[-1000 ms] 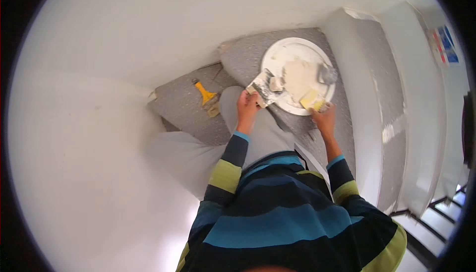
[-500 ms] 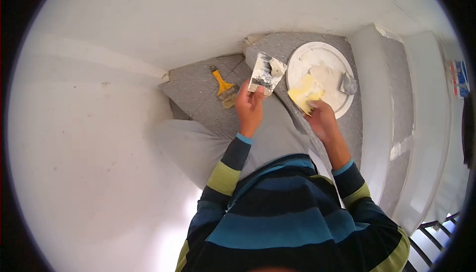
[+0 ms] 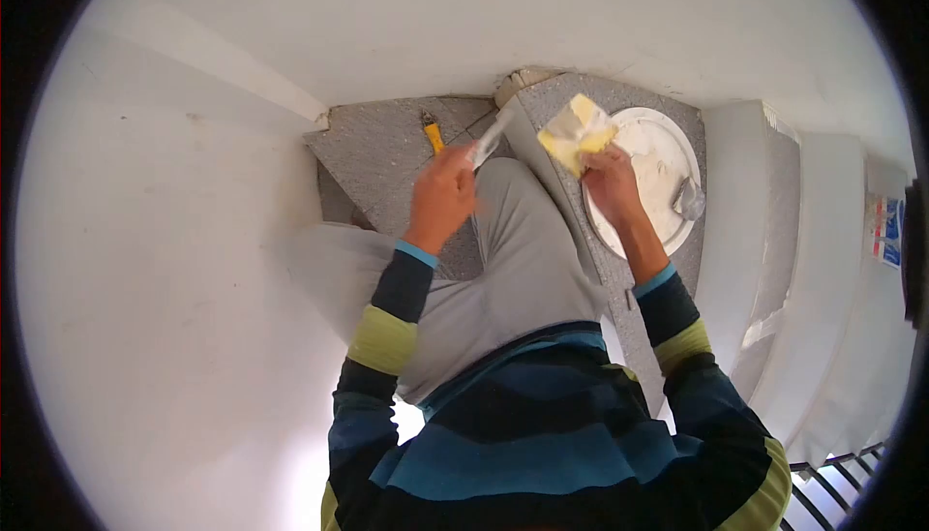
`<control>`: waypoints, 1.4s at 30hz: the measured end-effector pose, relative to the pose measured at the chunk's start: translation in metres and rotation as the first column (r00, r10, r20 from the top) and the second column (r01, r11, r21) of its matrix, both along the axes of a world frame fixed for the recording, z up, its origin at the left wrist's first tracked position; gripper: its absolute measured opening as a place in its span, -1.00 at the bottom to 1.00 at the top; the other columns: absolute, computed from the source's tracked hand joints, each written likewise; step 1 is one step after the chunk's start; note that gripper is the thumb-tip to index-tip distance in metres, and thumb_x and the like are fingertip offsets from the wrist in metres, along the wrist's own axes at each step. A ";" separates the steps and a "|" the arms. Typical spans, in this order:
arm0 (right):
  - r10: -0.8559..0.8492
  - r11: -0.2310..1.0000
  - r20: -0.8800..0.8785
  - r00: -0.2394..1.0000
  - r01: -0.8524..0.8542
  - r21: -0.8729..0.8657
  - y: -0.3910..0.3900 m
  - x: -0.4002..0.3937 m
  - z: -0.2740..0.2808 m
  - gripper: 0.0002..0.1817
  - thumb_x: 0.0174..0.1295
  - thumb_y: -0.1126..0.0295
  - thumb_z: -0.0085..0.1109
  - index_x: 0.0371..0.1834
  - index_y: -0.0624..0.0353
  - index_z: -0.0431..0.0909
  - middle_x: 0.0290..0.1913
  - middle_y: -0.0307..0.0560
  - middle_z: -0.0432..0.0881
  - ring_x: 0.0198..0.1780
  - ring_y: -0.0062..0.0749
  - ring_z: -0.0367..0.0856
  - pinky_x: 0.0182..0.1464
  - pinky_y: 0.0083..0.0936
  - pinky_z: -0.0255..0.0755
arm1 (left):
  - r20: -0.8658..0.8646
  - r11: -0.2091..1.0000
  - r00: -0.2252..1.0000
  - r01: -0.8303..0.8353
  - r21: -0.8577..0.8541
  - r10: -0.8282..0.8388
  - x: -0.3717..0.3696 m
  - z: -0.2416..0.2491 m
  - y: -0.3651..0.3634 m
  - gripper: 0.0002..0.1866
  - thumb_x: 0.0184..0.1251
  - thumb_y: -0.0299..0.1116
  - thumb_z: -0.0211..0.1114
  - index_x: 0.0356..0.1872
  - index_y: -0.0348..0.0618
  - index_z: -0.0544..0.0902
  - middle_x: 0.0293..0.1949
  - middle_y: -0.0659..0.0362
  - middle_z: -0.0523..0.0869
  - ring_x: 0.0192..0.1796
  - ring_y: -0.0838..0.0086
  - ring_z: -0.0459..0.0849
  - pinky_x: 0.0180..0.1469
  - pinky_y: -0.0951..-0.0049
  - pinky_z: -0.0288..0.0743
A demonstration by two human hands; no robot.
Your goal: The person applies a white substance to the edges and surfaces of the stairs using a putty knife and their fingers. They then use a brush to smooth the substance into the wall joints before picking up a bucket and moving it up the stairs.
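My left hand [image 3: 443, 200] is closed on a flat scraper [image 3: 491, 140], which is tilted nearly edge-on and blurred. In my right hand [image 3: 612, 182] is a yellow spreader [image 3: 578, 131] with pale putty on its face, held over the near-left rim of a round white lid [image 3: 689, 149]. Putty is smeared on the lid, and a grey lump [image 3: 689, 200] sits at its right side. An orange-handled scraper [image 3: 433, 132] lies on the grey step beyond my left hand, its blade hidden by the hand.
White walls [image 3: 174, 241] rise at the left and ahead. Grey stone steps [image 3: 363, 149] run to the right, with pale risers [image 3: 740, 202]. A black railing [image 3: 842, 483] is at the lower right, and a red, white and blue packet [image 3: 886, 231] at the far right.
My left hand has moved left and down, turning its scraper nearly edge-on. My right hand has lifted the yellow spreader up and to the left, and more putty shows on it. The view has shifted slightly.
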State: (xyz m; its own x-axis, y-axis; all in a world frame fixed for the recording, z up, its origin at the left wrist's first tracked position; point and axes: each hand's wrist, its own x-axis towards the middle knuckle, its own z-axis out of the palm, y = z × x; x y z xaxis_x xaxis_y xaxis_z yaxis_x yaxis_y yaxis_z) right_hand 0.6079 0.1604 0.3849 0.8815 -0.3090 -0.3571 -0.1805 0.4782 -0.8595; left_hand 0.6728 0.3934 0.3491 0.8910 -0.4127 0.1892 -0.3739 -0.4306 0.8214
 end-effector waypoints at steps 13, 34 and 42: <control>0.403 -0.502 -0.081 0.912 0.146 -0.852 -0.048 0.085 -0.063 -0.62 -0.05 0.48 0.12 -0.08 0.20 0.52 -0.27 -0.02 0.45 -0.21 -0.13 0.45 -0.29 -0.30 0.44 | -0.480 0.868 0.871 -0.318 -0.382 0.108 0.039 -0.027 0.032 -0.65 0.18 -0.43 0.19 -0.01 -0.38 0.52 -0.29 0.07 0.67 -0.27 0.52 0.64 -0.20 0.49 0.52; 0.226 -0.830 -0.699 0.678 -0.243 -0.503 -0.033 0.094 -0.008 -0.85 -0.06 0.47 0.11 -0.41 0.30 0.56 -0.18 -0.01 0.48 -0.16 -0.15 0.55 -0.23 -0.28 0.55 | -0.377 0.894 0.918 -0.266 -0.360 0.121 0.042 -0.012 0.037 -0.68 0.15 -0.40 0.17 -0.09 -0.36 0.57 -0.37 0.11 0.67 -0.39 0.51 0.62 -0.33 0.47 0.47; 0.136 -0.432 -0.365 0.921 -0.276 -0.858 -0.086 -0.005 0.053 -0.70 -0.07 0.51 0.03 -0.19 0.24 0.54 -0.15 0.04 0.53 -0.14 -0.10 0.53 -0.10 -0.30 0.47 | -0.677 0.629 0.679 -0.401 -0.666 -0.284 0.015 -0.021 0.011 -0.75 0.24 -0.32 0.07 -0.14 -0.21 0.53 -0.29 0.21 0.58 -0.20 0.48 0.60 -0.14 0.42 0.48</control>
